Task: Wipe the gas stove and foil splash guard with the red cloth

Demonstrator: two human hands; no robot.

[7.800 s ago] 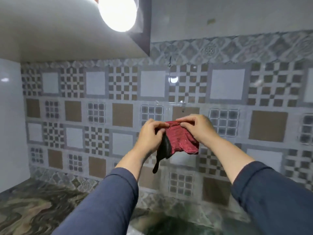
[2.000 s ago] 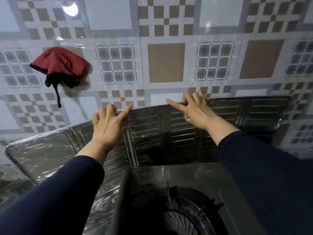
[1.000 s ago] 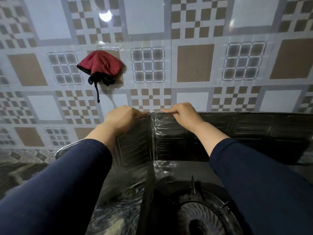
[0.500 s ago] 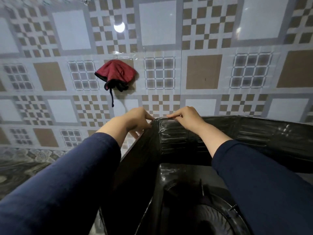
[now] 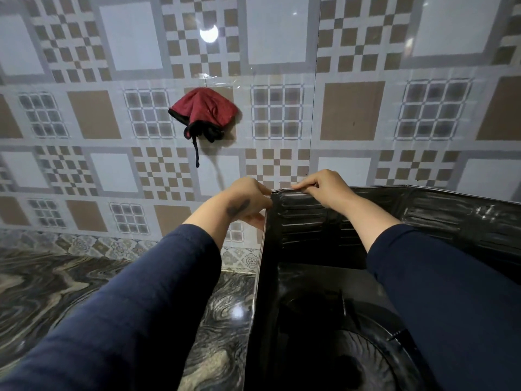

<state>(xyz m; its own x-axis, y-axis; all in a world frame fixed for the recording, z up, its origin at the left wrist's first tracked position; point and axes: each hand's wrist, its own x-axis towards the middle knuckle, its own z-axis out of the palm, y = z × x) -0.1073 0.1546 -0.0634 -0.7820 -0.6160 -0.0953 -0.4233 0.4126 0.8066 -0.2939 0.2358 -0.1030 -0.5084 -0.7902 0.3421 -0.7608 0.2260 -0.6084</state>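
The red cloth (image 5: 204, 110), edged in black with a dangling black string, hangs on a hook on the tiled wall, above and left of my hands. The foil splash guard (image 5: 439, 214) stands folded around the back and left side of the gas stove (image 5: 318, 280). My left hand (image 5: 245, 200) grips the top corner of the guard where its left panel meets the back panel. My right hand (image 5: 321, 187) pinches the top rim of the back panel just right of that corner. A round burner (image 5: 363, 359) shows dark at the bottom right, partly hidden by my right sleeve.
The marbled dark countertop (image 5: 56, 292) stretches to the left of the guard. The patterned tile wall (image 5: 352, 108) runs close behind the stove. A lamp's reflection (image 5: 208, 32) glares on the tiles above the cloth.
The guard's left panel has swung from lying spread out leftward to standing upright along the stove's left side. Both hands moved from flat on the foil to gripping its top corner.
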